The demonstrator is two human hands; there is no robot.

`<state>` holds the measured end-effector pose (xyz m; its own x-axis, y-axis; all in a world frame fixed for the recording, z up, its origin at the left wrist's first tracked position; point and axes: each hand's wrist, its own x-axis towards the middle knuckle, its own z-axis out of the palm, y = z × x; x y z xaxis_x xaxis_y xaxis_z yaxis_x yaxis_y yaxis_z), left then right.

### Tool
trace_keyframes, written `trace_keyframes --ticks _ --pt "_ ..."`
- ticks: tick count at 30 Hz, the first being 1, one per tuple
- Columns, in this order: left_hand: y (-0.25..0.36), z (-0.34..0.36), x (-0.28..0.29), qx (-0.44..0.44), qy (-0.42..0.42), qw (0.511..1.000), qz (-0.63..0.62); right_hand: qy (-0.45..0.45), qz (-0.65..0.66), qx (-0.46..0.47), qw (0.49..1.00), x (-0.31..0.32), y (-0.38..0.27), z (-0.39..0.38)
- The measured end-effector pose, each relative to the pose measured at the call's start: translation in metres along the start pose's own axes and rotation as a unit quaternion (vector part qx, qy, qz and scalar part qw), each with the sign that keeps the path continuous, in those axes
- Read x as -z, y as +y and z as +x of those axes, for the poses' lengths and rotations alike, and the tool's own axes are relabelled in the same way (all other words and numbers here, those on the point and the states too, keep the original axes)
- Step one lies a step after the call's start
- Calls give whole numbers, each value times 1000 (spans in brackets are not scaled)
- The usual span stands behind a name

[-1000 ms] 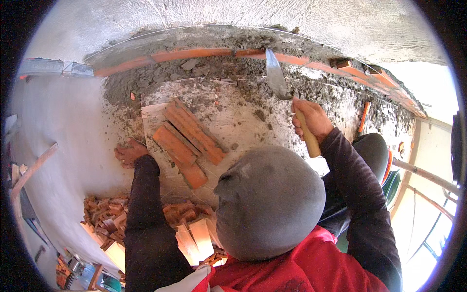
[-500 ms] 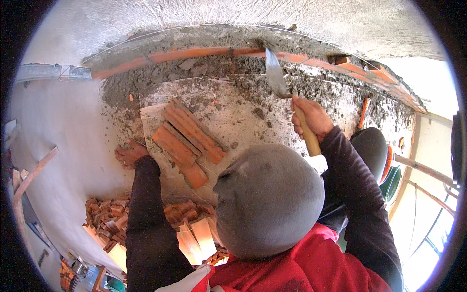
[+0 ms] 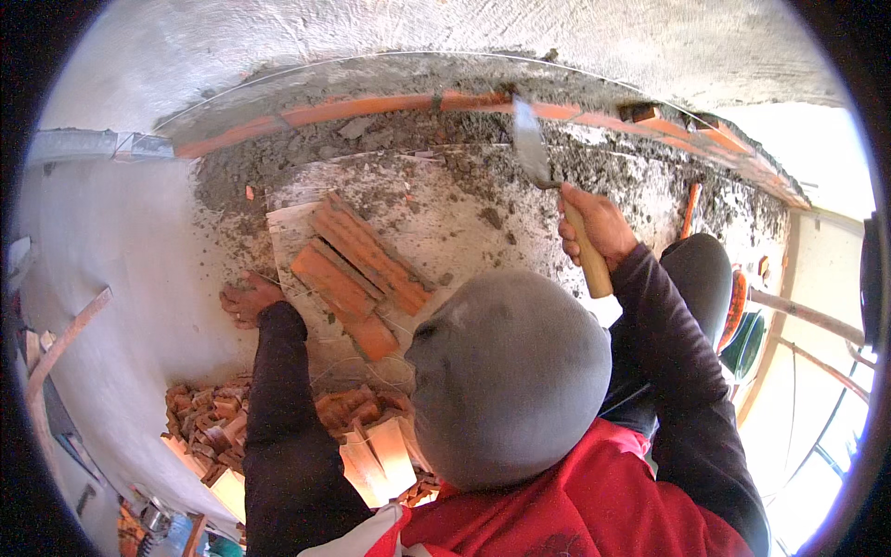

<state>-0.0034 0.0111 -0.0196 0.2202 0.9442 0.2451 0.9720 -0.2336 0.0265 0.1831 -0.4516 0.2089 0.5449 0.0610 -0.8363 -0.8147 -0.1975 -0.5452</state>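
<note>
My right hand (image 3: pixel 599 226) grips the wooden handle of a pointed trowel (image 3: pixel 529 139). The trowel's metal blade reaches forward, its tip at a row of orange bricks (image 3: pixel 371 110) with mortar (image 3: pixel 408 79) behind it. Fingers apart and holding nothing visible, my left hand (image 3: pixel 251 299) rests against the pale surface at the left, beside a board (image 3: pixel 288 227). On that board, between my hands, lie several loose brick pieces (image 3: pixel 357 265), some with mortar on them.
A taut white string (image 3: pixel 408 53) runs above the brick row. Wet mortar (image 3: pixel 251 167) lies along its near side. Broken bricks (image 3: pixel 209 427) are heaped at the lower left. My grey-clad knees (image 3: pixel 515 381) fill the middle. An orange-handled tool (image 3: pixel 690 209) leans at the right.
The trowel blade has shifted slightly down and right, and its tip is drawn a little out of the mortar. My left hand stays in place. The right knee has moved slightly.
</note>
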Motion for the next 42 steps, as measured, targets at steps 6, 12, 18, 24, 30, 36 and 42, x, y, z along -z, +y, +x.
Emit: trace_keyframes --ticks 6,12,18,24,30,36,42 --pt "5 -4 -2 -4 -10 1000 -3 -130 -95 81 984 -50 -11 9" --pt "-12 6 -17 -6 0 1000 -15 -38 -24 10 999 -18 -10 8" --pt "-12 12 -27 -18 -4 997 72 -45 -64 51 996 -33 0 -1" --pt "-15 9 -30 -14 47 998 -30 -41 -52 56 996 -17 -6 13" --pt "-5 -2 -24 -22 62 998 -4 20 17 -11 1000 35 7 -2" --pt "-12 9 -35 -10 34 998 58 19 -125 109 986 42 27 -24" --pt "-9 7 -29 -13 -40 996 79 259 -323 138 899 75 28 -18"
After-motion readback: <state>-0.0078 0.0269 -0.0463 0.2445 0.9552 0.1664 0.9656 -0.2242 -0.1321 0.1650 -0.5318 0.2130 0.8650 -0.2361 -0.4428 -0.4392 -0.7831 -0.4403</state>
